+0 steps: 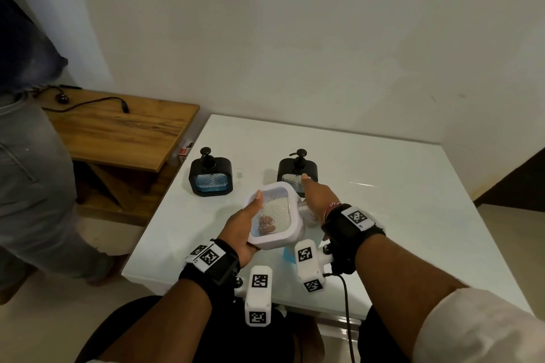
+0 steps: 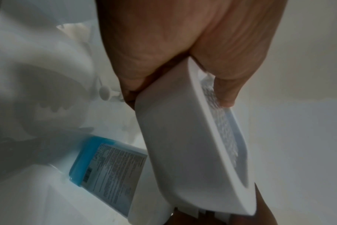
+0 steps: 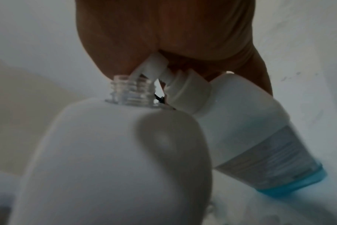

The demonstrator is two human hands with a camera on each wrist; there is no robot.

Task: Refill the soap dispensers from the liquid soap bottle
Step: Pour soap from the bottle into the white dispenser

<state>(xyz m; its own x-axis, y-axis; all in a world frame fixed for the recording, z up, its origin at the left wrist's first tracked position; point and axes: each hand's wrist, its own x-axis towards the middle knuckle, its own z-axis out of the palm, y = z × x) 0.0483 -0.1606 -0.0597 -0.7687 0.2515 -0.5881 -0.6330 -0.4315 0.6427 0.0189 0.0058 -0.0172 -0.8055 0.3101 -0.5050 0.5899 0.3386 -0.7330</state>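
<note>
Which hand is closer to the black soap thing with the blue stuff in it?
Left. The left hand grips the white dispenser just in front of the black dispenser with blue soap. The right hand is off to its right, in front of the other black dispenser.

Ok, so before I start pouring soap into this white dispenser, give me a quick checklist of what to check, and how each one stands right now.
1. Neck open: ok. The white dispenser has its pump off and its clear threaded neck bare.
2. Spout aligned: ok. The soap bottle is tilted and its spout dips into the neck.
3. Dispenser held: ok. The left hand grips it, thumb on the front window.
4. Bottle held: ok. The right hand holds it at the pump end.
5. Soap left in the bottle: ok. Blue liquid shows.
6. Room left in the dispenser: cannot tell.
</note>
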